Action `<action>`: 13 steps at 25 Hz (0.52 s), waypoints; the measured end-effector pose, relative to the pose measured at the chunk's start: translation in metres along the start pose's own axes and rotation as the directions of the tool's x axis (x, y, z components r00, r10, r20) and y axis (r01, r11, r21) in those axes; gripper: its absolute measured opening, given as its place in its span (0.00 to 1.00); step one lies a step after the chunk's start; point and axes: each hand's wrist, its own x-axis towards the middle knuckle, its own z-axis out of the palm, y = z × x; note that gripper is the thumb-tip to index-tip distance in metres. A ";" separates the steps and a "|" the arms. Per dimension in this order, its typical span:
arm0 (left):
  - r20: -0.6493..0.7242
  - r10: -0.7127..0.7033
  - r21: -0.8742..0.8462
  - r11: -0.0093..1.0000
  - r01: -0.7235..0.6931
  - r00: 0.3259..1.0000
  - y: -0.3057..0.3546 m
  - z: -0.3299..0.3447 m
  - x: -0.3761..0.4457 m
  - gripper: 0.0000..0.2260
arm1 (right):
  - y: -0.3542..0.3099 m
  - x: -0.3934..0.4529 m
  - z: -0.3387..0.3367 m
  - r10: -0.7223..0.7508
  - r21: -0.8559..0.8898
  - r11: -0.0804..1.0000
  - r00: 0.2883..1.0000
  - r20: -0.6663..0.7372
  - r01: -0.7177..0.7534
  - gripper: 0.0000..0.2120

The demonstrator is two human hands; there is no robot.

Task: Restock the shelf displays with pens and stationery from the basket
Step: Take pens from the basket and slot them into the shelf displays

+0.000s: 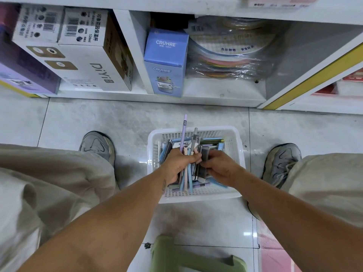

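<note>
Several pens point(186, 154) sat bunched in the left hand point(179, 163), fingers curled round them over the white mesh basket point(240, 154) on the floor tiles point(117, 118); a purple pen point(184, 130) and a grey one point(194, 138) stuck well above the fist. Right hand point(220, 167) was down in the basket, fingers curled on a dark flat item point(205, 156), what exactly I couldn't tell. Risk: uneven bundle, the long pens could slide out or snag the mesh when lifted; loose grip would scatter them on the tiles. Shelf bay ahead was already packed: blue CRUHRE box point(166, 61), bagged stack of coloured discs point(229, 55), DiYi box point(92, 61) left of the divider. No pen display was visible there, so the reach probably went higher. Green stool point(188, 258) sat between the legs, shoes either side of the basket.
</note>
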 end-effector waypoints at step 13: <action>-0.032 0.056 0.010 0.998 -0.056 0.998 0.005 0.005 -0.007 0.22 | -0.002 -0.003 -0.012 -0.064 -0.163 0.986 0.989 -0.131 0.042 0.10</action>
